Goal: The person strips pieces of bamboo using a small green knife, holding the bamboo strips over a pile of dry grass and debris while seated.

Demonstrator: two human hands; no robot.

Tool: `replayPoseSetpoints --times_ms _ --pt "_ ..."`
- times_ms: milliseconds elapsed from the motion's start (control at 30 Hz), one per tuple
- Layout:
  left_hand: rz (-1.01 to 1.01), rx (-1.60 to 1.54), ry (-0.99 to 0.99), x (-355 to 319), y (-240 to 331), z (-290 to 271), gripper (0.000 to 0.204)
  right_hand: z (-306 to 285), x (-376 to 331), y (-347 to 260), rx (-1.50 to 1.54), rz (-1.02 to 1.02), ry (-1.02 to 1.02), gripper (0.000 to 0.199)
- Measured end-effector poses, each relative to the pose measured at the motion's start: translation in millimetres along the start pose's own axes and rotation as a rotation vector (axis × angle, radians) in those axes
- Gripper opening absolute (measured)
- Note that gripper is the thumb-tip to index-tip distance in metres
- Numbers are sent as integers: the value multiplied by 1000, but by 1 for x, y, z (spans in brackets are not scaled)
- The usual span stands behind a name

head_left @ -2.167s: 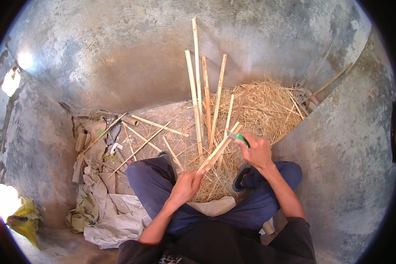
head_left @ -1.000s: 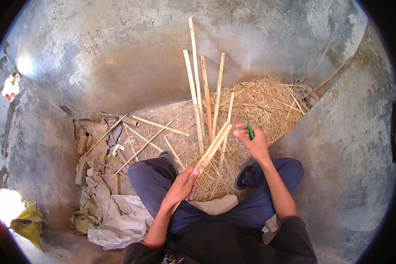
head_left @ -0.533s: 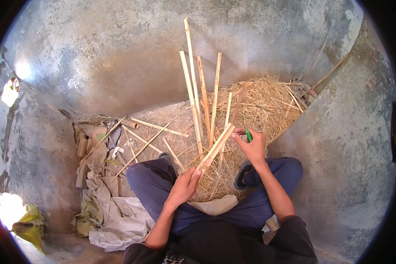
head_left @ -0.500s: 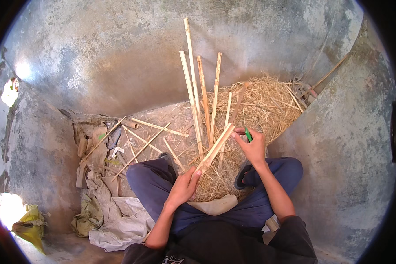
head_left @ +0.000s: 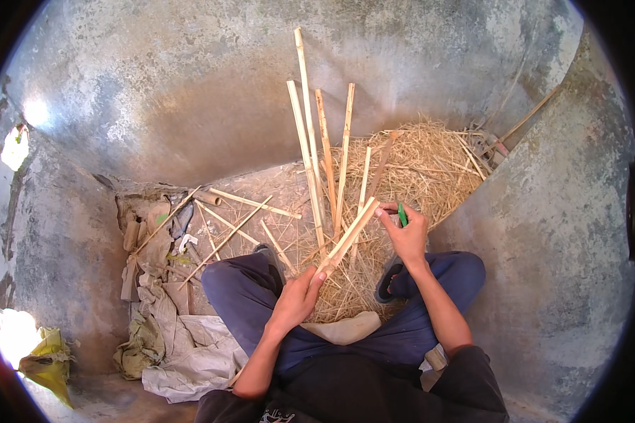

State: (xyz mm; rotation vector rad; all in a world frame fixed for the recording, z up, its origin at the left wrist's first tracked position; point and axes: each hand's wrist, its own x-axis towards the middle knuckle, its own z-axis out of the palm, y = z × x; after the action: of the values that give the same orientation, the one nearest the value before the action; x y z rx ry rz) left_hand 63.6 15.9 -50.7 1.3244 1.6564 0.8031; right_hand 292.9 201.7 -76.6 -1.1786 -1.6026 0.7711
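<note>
Grey wall (head_left: 212, 92); bamboo strip (head_left: 348, 236), gripped by our left hand (head_left: 295, 299), slanting toward straw heap (head_left: 434, 158); right hand (head_left: 408, 238), curled round green tool (head_left: 402, 214), at heapward tip.

Beyond your left hand (head_left: 296, 302) rise long, pale bamboo strips (head_left: 326, 148) — beyond your right hand (head_left: 408, 234), a loose golden straw heap (head_left: 432, 166).

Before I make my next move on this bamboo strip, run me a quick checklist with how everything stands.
1. Left hand gripping the bamboo strip: ok, closed around its lower part.
2. Right hand at the strip's upper end: ok, appears to touch it.
3. Green tool in hand: ok, in the right hand.
4. Tool's working end turned safely: cannot tell, not clearly visible.
5. Ground between the legs cleared: not ok, straw litters it.
</note>
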Motion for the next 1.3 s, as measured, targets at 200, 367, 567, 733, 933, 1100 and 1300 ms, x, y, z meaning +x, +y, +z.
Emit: replayPoseSetpoints --times_ms 200,367,567,733,933,1100,1300 --pt "51 36 19 2 -9 4 38 2 -1 -7 -135 -229 60 19" --pt "37 5 0 1 -8 3 40 -2 4 -5 -145 -235 -41 20" --pt "-149 -179 -119 0 -4 -5 42 -5 10 11 82 -39 -189 20" --pt "-160 -260 -143 0 -1 -9 43 -1 10 23 374 171 -213 19" --pt "-115 -155 -65 -4 0 -7 44 -5 13 24 562 382 -159 17" --pt "-219 -245 -33 -7 2 -27 46 -31 32 15 518 397 48 17" --pt "-171 -296 -68 2 -3 -24 47 -21 17 33 -160 -63 -173 42"
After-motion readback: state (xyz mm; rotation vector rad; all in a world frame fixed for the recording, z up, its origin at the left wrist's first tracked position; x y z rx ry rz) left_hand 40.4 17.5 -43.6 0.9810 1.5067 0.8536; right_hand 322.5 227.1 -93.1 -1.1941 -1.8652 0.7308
